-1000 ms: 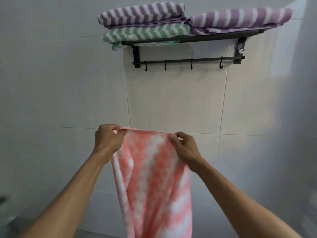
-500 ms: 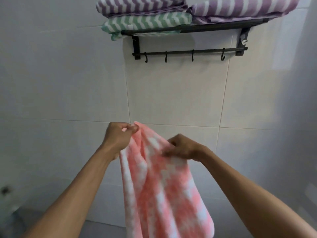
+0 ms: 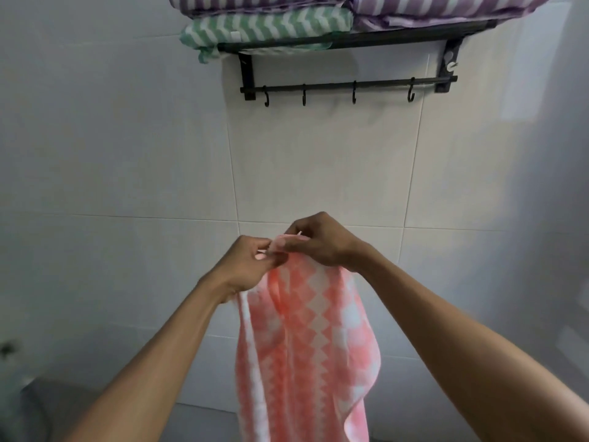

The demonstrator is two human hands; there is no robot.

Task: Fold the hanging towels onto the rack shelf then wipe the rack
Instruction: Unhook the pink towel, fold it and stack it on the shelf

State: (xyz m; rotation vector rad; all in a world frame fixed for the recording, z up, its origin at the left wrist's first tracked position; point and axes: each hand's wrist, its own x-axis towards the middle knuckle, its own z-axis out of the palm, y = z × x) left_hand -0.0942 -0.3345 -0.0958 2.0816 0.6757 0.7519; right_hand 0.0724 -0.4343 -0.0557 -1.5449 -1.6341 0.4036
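A pink and white zigzag towel (image 3: 306, 346) hangs doubled in front of me, below the rack. My left hand (image 3: 247, 266) pinches its top corner, and my right hand (image 3: 318, 242) pinches the other top corner right against it. The black wall rack (image 3: 366, 36) is mounted high on the tiled wall. On its shelf lie a folded green striped towel (image 3: 267, 28), a purple striped towel (image 3: 255, 1) on top of it, and another purple striped towel (image 3: 446, 8) to the right. The hook bar (image 3: 347, 86) under the shelf is bare.
White tiled wall (image 3: 127, 154) runs behind the rack. A grey rounded object (image 3: 35, 406) sits at the lower left, blurred. A side wall (image 3: 567, 218) closes in on the right.
My hands have come together, bringing the towel's two top corners side by side, so the towel now hangs folded in half. The view has shifted down a little.
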